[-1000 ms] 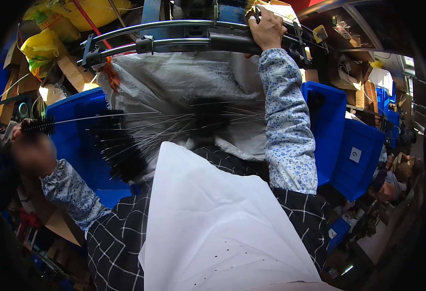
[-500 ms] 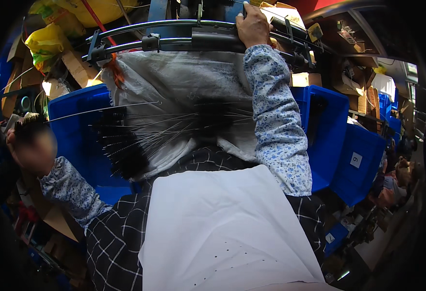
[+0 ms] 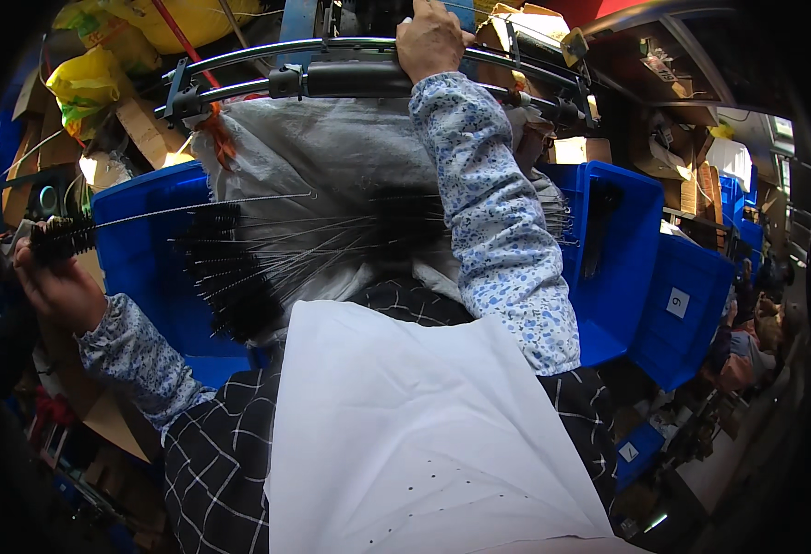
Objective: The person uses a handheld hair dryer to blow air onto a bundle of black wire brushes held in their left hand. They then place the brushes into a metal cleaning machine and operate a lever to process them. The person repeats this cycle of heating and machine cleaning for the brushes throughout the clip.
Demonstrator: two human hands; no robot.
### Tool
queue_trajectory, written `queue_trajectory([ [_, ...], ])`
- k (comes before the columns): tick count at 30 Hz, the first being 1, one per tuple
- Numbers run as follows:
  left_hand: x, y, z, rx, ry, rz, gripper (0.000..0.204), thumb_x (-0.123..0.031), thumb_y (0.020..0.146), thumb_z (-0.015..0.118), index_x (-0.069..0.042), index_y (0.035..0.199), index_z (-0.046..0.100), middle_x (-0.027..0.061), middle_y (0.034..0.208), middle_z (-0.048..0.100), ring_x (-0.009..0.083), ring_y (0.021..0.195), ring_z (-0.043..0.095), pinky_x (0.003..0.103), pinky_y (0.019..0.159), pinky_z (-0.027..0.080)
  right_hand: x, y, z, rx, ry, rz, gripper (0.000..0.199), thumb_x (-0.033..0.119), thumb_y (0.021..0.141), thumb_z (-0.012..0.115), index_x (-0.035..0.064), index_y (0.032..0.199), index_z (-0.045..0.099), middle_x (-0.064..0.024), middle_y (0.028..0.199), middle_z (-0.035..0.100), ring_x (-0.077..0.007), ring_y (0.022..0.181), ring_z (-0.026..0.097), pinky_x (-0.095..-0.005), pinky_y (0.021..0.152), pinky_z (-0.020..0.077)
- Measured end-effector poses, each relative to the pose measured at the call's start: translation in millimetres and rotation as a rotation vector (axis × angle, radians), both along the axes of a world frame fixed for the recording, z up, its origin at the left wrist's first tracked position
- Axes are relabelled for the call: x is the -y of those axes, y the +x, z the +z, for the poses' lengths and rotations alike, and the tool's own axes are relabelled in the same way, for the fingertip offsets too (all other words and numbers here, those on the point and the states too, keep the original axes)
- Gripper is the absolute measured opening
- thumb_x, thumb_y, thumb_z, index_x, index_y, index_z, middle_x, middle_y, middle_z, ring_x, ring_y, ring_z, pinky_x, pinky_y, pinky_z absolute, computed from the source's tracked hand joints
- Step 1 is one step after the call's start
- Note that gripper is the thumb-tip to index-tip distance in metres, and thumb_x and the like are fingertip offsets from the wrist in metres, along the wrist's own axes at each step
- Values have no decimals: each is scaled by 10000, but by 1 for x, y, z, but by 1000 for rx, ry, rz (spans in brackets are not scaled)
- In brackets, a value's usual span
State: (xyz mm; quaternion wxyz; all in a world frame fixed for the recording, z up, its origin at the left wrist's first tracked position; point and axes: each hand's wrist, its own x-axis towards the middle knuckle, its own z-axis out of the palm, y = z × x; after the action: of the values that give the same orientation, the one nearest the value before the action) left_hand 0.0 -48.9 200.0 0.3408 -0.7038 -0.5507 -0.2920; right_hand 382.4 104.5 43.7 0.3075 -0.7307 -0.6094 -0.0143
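Observation:
At the far left, my left hand (image 3: 59, 294) is closed round the bristle end of a black twisted-wire tube brush (image 3: 62, 238). The brush's bare wire stem reaches right over the white sack cloth and ends in a small loop. Up at the metal rails, my right hand (image 3: 431, 42) is closed on the sliding carriage beside its dark sleeve (image 3: 355, 79); the fingertips are partly hidden. Across my lap lies a bundle of similar black brushes (image 3: 230, 277), wire stems pointing toward the middle. White sack cloth (image 3: 322, 138) hangs below the rails.
Blue bins stand on both sides, one left bin (image 3: 142, 268) and one right bin (image 3: 623, 249), the latter with dark brushes inside. Yellow bags (image 3: 91, 88) and cardboard are heaped at the upper left. The twin rails (image 3: 239, 83) span the front.
My right hand has slid left along the rails, and the dark sleeve has moved left with it. My left hand, blurred before, shows sharply in nearly the same place with the brush.

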Motion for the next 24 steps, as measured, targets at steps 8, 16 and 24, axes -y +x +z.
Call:
queue_trajectory([
  [8, -8, -8, -15, 1122, -61, -315, 212, -40, 837, 470, 53, 1027, 470, 138, 958, 519, 206, 852, 541, 240, 623, 457, 3, 1, 0, 3, -26, 17, 360, 190, 746, 502, 73, 1085, 525, -88, 981, 557, -247, 897, 530, -441, 751, 387],
  [16, -5, -4, -15, -194, 33, 143, 192, -98, 848, 475, 23, 995, 506, 139, 955, 531, 218, 852, 553, 282, 706, 458, 9, 78, -15, 44, 80, 52, 316, 197, 729, 557, 77, 1022, 554, -132, 865, 581, -287, 851, 546, -406, 755, 403],
  [24, -34, 63, -38, 1564, -407, -761, 189, -147, 872, 453, -7, 994, 488, 51, 899, 536, 116, 829, 529, 231, 751, 437, -24, 143, -8, 284, -255, 37, 304, 363, 813, 461, 214, 1058, 559, -133, 977, 580, -293, 920, 541, -368, 790, 416],
])
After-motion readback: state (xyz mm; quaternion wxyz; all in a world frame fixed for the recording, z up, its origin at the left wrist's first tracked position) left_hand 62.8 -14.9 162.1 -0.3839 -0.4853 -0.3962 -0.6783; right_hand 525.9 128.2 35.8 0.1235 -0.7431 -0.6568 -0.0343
